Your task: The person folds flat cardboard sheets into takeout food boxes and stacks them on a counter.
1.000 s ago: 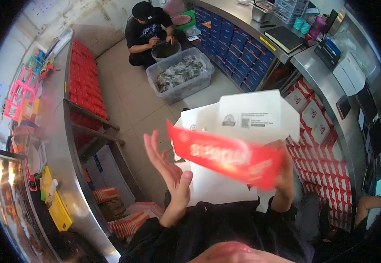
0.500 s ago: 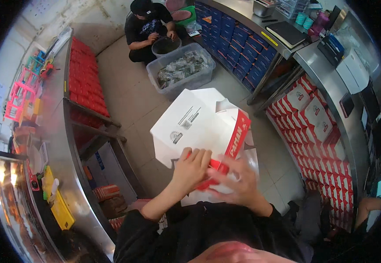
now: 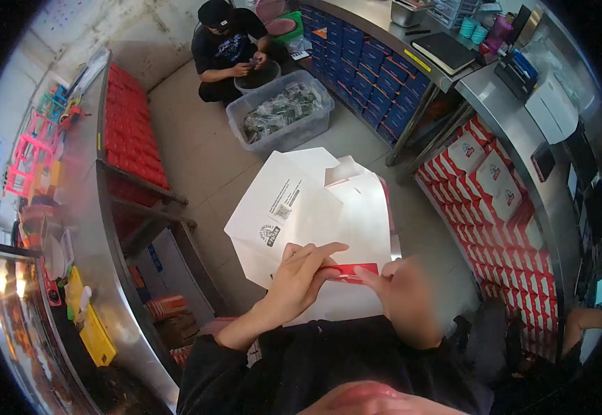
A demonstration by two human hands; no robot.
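One open white carton [image 3: 356, 214] spreads in front of me, most of its panels lying beyond my grip, its narrow red edge [image 3: 358, 270] nearer my body. My left hand [image 3: 299, 280] grasps that edge at its left end, thumb below and fingers above; the thumb of my right hand [image 3: 409, 299] touches the opposite end, though blur leaves me unable to tell whether those fingers clasp it. Beyond, a co-worker [image 3: 226, 52] sits behind a clear plastic bin [image 3: 277, 145].

Bright, even light falls on the white carton [image 3: 318, 218]; just right of its near end, the right hand [image 3: 412, 301] is blurred. Far left of it, warm glare spots a bent, seemingly glass case [image 3: 21, 325].
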